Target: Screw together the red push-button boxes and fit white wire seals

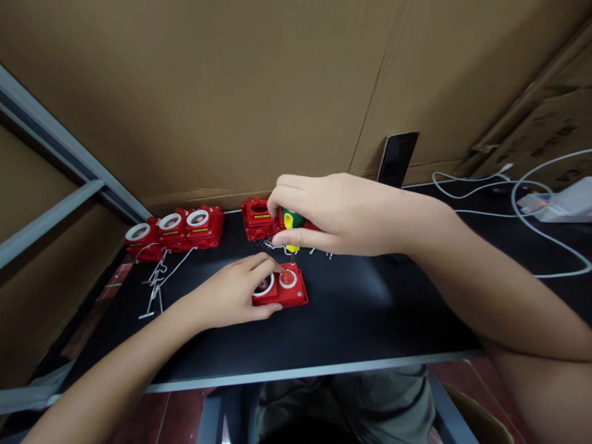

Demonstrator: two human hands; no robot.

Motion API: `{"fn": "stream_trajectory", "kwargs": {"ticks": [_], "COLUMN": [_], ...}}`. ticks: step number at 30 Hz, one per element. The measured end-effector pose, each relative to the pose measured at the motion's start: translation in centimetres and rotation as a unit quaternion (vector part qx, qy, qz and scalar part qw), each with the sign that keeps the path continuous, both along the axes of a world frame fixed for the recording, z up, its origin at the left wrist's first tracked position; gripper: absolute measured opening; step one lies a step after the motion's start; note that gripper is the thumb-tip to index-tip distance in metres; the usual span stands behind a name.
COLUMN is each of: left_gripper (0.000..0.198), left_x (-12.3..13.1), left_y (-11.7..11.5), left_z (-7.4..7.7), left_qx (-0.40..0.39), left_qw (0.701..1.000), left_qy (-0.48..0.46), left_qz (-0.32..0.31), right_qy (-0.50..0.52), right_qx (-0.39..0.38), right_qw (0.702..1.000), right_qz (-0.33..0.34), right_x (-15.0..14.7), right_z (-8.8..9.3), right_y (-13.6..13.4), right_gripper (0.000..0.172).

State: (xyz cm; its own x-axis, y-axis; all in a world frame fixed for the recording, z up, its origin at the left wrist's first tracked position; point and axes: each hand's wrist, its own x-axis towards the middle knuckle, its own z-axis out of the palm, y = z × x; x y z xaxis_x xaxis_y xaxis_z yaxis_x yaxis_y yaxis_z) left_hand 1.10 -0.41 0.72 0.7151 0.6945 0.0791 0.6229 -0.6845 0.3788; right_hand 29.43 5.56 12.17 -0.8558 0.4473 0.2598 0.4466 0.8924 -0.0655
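Screwdriver [290, 222], from the head camera: grasped near-upright in right hand [328, 213], tip down at a corner of the red box [300, 291]. Clasped that box on the black table [351, 327] with left hand [235, 291]. Could have skidded under a tilted push, nicking left fingers. Had red units [259, 226] just behind, crowding the tool; saw a phone [398, 159] against cardboard [277, 111] rightward.
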Motion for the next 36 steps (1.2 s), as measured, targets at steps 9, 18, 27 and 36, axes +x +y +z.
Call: {"fn": "stream_trajectory", "kwargs": {"ticks": [9,18,27,36], "left_gripper": [0.043,0.041,0.042,0.043], "left_x": [0.0,0.0,-0.2,-0.4], "left_y": [0.0,-0.1,0.0,0.0], "left_z": [0.0,0.0,0.1,0.1], "left_qx": [-0.001,-0.005,-0.006,-0.009], "left_qw": [1.000,1.000,1.000,1.000], "left_qy": [0.010,-0.003,-0.011,0.008], "left_qz": [0.007,0.009,0.012,0.020], "right_qy": [0.009,0.016,0.036,-0.033], "right_qx": [0.057,0.032,-0.045,0.081], "right_qw": [0.997,0.998,0.995,0.996], "right_qz": [0.050,0.044,0.083,0.007], "right_x": [-0.4,-0.2,0.6,-0.4], "right_z": [-0.4,-0.4,0.0,-0.1], "right_y": [0.9,0.4,0.4,0.5], "right_gripper": [0.028,0.025,0.017,0.040]}}
